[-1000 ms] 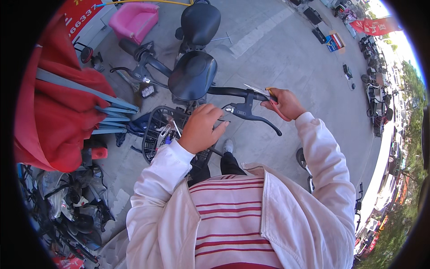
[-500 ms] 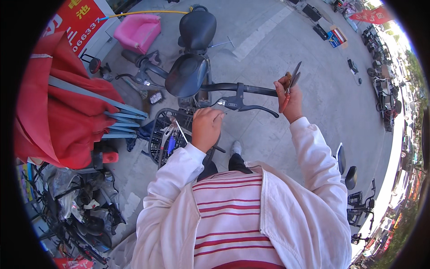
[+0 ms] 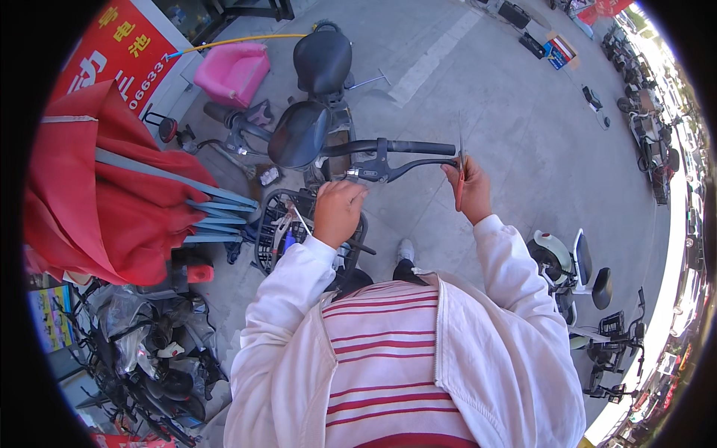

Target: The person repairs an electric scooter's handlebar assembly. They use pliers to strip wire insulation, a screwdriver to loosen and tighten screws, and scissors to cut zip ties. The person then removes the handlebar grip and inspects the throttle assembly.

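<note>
My right hand (image 3: 474,194) grips scissors (image 3: 459,187) by their red handles, blades upward, beside the tip of a black brake lever (image 3: 411,166). Above the lever runs the black handlebar (image 3: 414,147), whose free end is near the blades. My left hand (image 3: 336,213) has its fingers curled together just below the lever's silver fitting (image 3: 352,173); whatever they hold is hidden. A black seat (image 3: 299,134) sits left of the handlebar, and a second saddle (image 3: 323,56) lies above it. Under my left hand is a black basket (image 3: 263,224) with tools inside.
A folded red canopy (image 3: 112,194) with metal ribs fills the left side, near a pink armchair (image 3: 228,75) and red sign. Jumbled bike parts (image 3: 160,373) lie lower left. Scooters (image 3: 567,269) stand at right, more parked along the far edge. Boxes (image 3: 556,52) lie top right.
My right hand with the scissors moved up off the handlebar, then down to the lever tip, turning the blades upright. My left hand shifted slightly; more scooters show at lower right as the view moved.
</note>
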Motion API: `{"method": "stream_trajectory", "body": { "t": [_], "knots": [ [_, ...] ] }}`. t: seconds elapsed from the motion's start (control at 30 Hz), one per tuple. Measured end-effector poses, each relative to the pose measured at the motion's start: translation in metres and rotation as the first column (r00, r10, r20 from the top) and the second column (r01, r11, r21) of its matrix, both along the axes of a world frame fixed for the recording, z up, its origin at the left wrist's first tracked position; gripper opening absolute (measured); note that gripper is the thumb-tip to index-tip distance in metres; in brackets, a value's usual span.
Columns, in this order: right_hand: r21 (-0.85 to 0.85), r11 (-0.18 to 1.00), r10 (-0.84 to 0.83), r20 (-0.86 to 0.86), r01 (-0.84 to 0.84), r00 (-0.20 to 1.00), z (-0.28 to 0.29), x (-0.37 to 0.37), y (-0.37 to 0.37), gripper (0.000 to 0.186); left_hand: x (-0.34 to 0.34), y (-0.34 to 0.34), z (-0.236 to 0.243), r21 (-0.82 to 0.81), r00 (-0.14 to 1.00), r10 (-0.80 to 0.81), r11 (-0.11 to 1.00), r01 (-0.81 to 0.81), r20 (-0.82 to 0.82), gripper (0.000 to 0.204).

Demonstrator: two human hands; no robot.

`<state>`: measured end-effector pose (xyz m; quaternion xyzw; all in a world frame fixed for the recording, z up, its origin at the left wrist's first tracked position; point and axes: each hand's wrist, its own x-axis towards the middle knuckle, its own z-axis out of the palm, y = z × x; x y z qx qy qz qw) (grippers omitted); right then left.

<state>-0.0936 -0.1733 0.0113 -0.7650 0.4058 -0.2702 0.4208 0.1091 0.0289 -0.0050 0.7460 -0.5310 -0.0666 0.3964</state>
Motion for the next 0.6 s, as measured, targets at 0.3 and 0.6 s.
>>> {"method": "stream_trajectory", "body": {
  "t": [0.3,0.6],
  "knots": [
    [0.251,0.967,0.017,0.127,-0.049,0.992,0.004,0.0,0.006,0.025,-0.009,-0.005,0.002,0.008,0.998,0.015,1.0,-0.015,-0.057,0.014],
    [0.282,0.959,0.0,0.127,-0.036,0.992,-0.007,0.002,0.002,0.026,-0.023,-0.019,-0.005,0.106,0.934,0.212,0.976,-0.19,-0.287,0.018]
  ]
}}
